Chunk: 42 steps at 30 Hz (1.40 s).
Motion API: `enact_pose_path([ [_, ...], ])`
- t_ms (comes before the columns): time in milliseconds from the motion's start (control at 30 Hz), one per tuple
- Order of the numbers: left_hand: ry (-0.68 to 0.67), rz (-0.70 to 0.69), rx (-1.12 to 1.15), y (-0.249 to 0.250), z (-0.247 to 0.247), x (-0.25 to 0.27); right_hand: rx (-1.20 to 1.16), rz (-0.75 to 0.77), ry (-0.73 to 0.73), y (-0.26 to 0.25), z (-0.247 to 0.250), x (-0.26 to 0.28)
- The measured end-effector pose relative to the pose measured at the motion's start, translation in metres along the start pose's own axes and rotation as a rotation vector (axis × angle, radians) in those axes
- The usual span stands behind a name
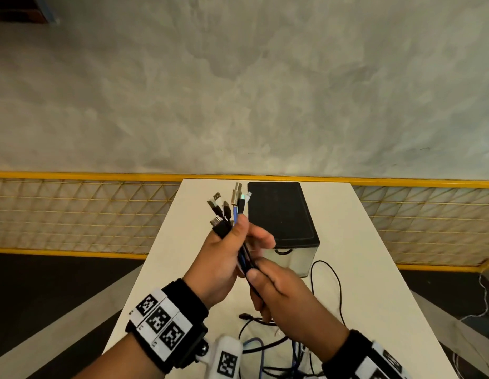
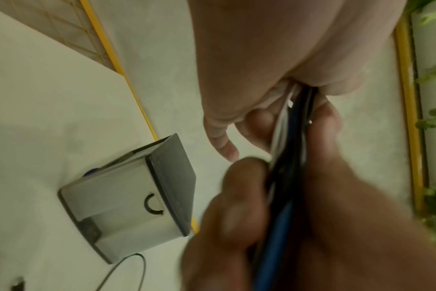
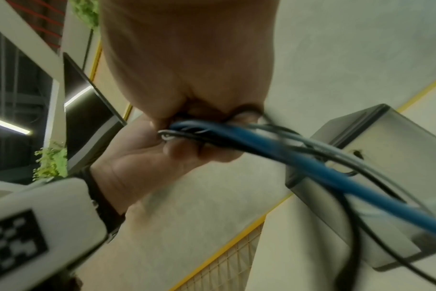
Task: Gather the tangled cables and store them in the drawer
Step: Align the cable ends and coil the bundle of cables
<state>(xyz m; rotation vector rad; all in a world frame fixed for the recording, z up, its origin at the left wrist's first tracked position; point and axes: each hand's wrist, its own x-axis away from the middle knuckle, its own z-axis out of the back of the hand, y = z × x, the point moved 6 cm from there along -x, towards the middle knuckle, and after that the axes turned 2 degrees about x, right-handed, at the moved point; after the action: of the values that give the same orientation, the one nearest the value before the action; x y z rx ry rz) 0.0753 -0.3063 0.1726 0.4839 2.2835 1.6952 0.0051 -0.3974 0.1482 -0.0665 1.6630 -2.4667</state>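
A bundle of black, blue and white cables [image 1: 239,214] stands upright in front of me, its several plug ends fanned out at the top. My left hand [image 1: 229,243] grips the bundle just below the plugs. My right hand [image 1: 261,283] is curled round the same strands a little lower. The loose lengths [image 1: 265,348] hang down and lie tangled on the white table [image 1: 374,269]. Behind the hands sits the small drawer unit [image 1: 281,212], with a black top and a closed pale drawer front. In the wrist views the blue cable [image 3: 286,157] and the dark strands [image 2: 295,137] run between both fists.
A thin black cable [image 1: 339,291] loops on the table right of the drawer unit. A yellow mesh railing [image 1: 73,212] runs behind the table's far edge. The drawer unit [image 2: 127,196] stands near the table's far end, its ring handle facing me.
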Motion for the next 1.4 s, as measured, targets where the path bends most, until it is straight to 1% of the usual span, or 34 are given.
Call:
enact_pose_path([
  [133, -0.033, 0.037, 0.135, 0.003, -0.008, -0.001, -0.090, -0.064, -0.020, 0.009, 0.001, 0.008],
  [200, -0.025, 0.080, 0.200, 0.000, -0.011, 0.001, -0.106, -0.085, -0.027, 0.012, 0.001, 0.009],
  [267, -0.022, 0.083, 0.223, -0.003, -0.012, 0.000, -0.112, -0.091, -0.020, 0.013, 0.003, 0.009],
  [333, -0.046, 0.031, 0.155, -0.003, -0.011, -0.003, -0.066, -0.050, -0.003, 0.010, 0.007, 0.007],
  [400, -0.084, -0.014, 0.024, -0.005, -0.010, -0.005, 0.075, 0.005, 0.009, 0.007, 0.008, 0.005],
  [467, -0.118, -0.022, -0.061, -0.007, -0.014, -0.002, 0.182, -0.010, 0.009, 0.005, 0.004, 0.003],
  [500, -0.119, -0.017, -0.054, -0.006, -0.016, -0.001, 0.183, -0.036, 0.011, 0.007, 0.003, 0.003],
  [567, -0.081, 0.018, 0.067, 0.000, -0.017, -0.002, 0.135, -0.090, -0.010, 0.015, 0.000, 0.003],
  [633, -0.038, 0.048, 0.242, 0.009, -0.014, -0.005, 0.158, -0.117, -0.031, 0.022, 0.001, 0.005],
  [667, -0.039, 0.063, 0.294, 0.014, -0.013, -0.006, 0.155, -0.123, -0.034, 0.025, 0.003, 0.006],
  [733, -0.072, 0.101, 0.326, 0.018, -0.016, -0.004, 0.131, -0.150, -0.064, 0.030, 0.006, 0.007],
  [800, -0.116, 0.141, 0.339, 0.019, -0.019, 0.002, 0.135, -0.188, -0.144, 0.035, 0.007, 0.007],
  [867, -0.150, 0.188, 0.372, 0.017, -0.020, 0.008, 0.109, -0.230, -0.192, 0.041, 0.009, 0.007],
  [967, -0.189, 0.306, 0.398, 0.013, -0.019, 0.015, 0.178, -0.249, -0.239, 0.047, 0.014, 0.004],
  [1067, -0.313, 0.426, 0.303, 0.010, -0.022, 0.029, 0.257, -0.217, -0.274, 0.044, 0.022, -0.002],
  [1167, -0.412, 0.514, 0.109, 0.004, -0.026, 0.046, 0.336, -0.213, -0.224, 0.046, 0.036, -0.013],
  [1233, -0.435, 0.544, -0.050, -0.004, -0.022, 0.052, 0.405, -0.202, -0.214, 0.042, 0.041, -0.024],
  [1300, -0.438, 0.532, -0.270, -0.014, -0.014, 0.051, 0.539, -0.180, -0.191, 0.034, 0.043, -0.035],
  [1400, -0.429, 0.516, -0.593, -0.028, 0.000, 0.043, 0.721, -0.102, -0.151, 0.012, 0.043, -0.048],
])
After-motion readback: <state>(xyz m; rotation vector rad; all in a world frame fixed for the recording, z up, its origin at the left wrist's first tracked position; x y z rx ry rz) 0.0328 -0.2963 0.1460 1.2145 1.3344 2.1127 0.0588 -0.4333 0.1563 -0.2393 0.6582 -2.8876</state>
